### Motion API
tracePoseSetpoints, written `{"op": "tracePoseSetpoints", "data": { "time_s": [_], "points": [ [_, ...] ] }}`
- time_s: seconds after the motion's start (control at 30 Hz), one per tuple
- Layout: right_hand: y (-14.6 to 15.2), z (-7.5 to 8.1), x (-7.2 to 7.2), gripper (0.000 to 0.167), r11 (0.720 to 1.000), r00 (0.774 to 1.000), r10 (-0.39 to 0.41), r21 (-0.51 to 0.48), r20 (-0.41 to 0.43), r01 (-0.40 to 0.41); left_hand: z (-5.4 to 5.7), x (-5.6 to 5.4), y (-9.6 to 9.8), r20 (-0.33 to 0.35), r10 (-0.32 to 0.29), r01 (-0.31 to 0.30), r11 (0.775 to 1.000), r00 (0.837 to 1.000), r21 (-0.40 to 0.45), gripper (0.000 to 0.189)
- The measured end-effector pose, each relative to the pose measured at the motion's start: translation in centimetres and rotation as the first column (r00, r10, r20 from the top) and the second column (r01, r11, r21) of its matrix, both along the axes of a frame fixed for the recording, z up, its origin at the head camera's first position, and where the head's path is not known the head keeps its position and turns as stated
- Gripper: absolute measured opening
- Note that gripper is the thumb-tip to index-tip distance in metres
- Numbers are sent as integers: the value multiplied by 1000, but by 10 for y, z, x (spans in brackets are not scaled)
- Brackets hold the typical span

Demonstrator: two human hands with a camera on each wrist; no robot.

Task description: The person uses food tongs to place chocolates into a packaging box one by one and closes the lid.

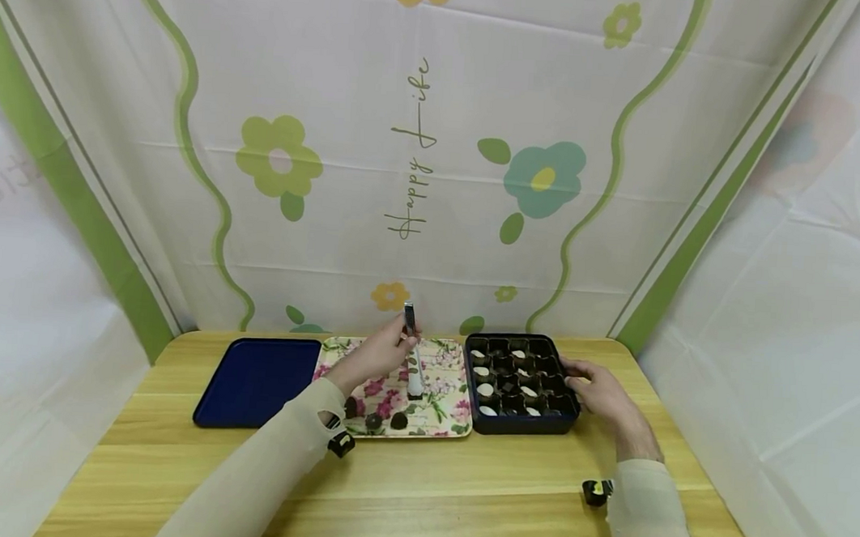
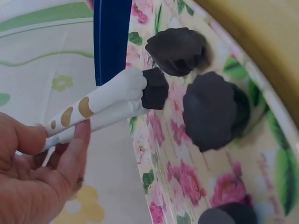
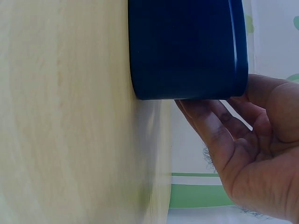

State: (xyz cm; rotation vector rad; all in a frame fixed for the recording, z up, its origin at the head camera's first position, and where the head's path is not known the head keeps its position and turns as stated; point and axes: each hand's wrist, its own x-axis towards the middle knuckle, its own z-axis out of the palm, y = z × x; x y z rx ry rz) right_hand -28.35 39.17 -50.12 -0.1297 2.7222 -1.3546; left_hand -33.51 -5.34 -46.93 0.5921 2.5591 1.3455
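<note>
Left hand [image 1: 379, 355] pinching white tongs [image 2: 100, 101], their tips pressed together on a dark block [image 2: 155, 89] over the tray [image 1: 440, 421] (whether block and tray touch cannot be told). Three dark lumps [image 2: 210, 112] lie along the tray's near side. Right of the tray, the right hand [image 1: 600, 393] grips the edge of a box [image 1: 524, 424]. Left of the tray, the left sleeve [image 1: 274, 455] partly covers a lid [image 1: 260, 377].
</note>
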Motion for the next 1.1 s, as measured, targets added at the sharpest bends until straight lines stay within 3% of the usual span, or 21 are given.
{"op": "tracePoseSetpoints", "data": {
  "time_s": [0.23,0.33,0.5,0.77,0.9,1.1],
  "points": [
    [-1,0,0,55,1000,1000,10,-12,3,-10,-2,11,-3,-112,-75,73,997,991,-17,19],
    [-1,1,0,55,1000,1000,12,-11,6,-12,-5,19,-4,-130,-107,103,994,986,-34,15],
    [-2,1,1,55,1000,1000,4,-14,8,-4,-11,29,-4,-155,-111,103,993,982,-59,13],
    [0,3,1,54,1000,1000,15,-6,6,-15,-14,36,-4,-224,-55,35,995,973,-92,12],
    [-1,7,1,54,1000,1000,19,1,6,-19,-14,39,-5,-234,-2,-13,998,972,-62,14],
    [-1,11,0,53,1000,1000,29,5,7,-29,-8,38,-1,-295,48,-55,998,954,-16,14]
  ]
}}
